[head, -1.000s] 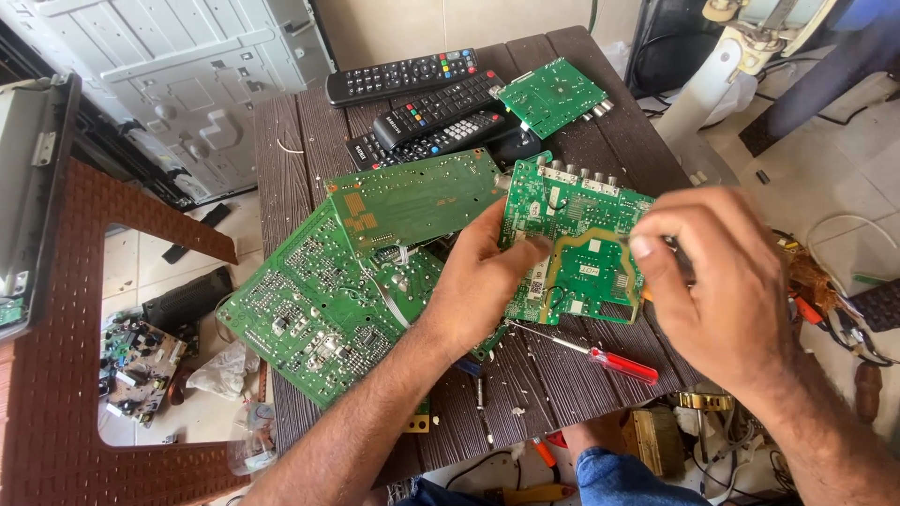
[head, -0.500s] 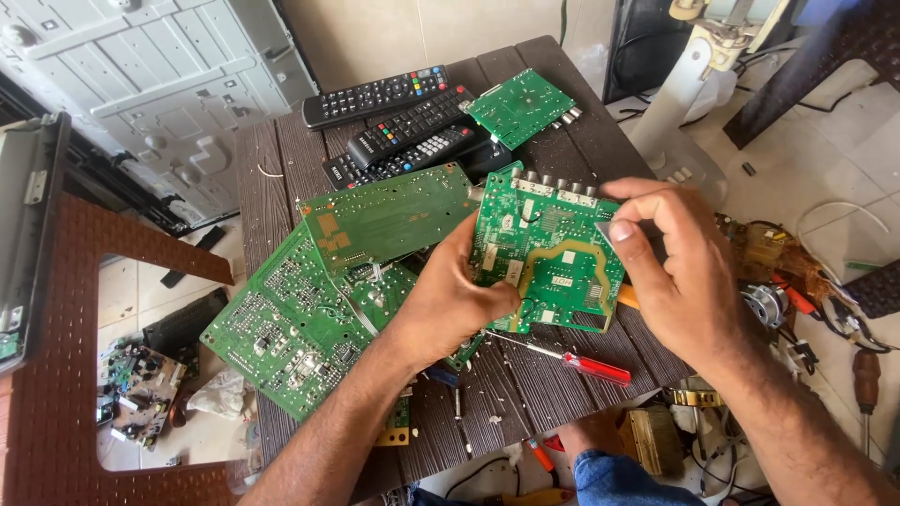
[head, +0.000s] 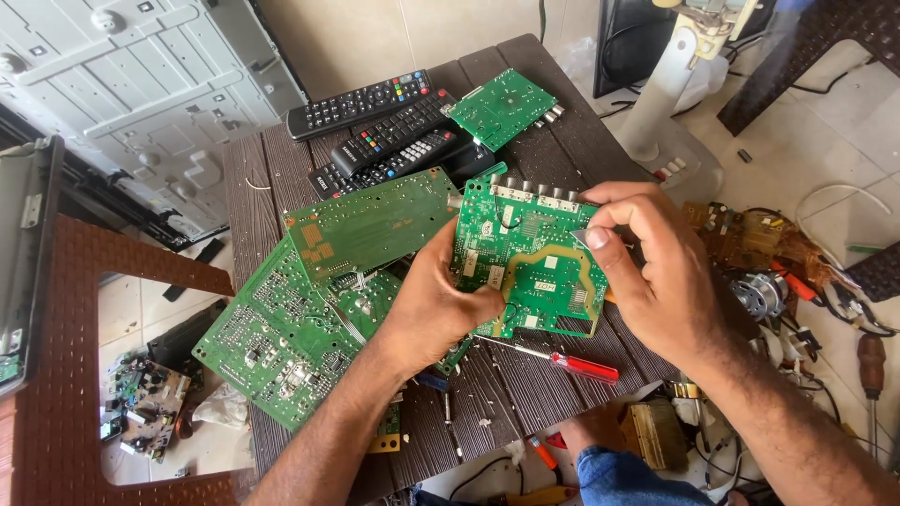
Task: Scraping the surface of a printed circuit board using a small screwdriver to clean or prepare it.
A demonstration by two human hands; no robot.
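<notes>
Head cam had me looking down at a green circuit board (head: pixel 530 258) held up over the dark tabletop (head: pixel 525 375). Left hand (head: pixel 436 305) gripped its lower left edge, right hand (head: pixel 656 272) pinched a small grey bit at its right side. Red screwdriver (head: pixel 572 361) lay just below, remotes (head: pixel 384 131) further back.

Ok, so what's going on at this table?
A person holds a green circuit board up over a dark slatted table: the left hand grips its lower left edge, the right hand pinches its upper right. More circuit boards, three remote controls and a red-handled screwdriver lie on the table.
</notes>
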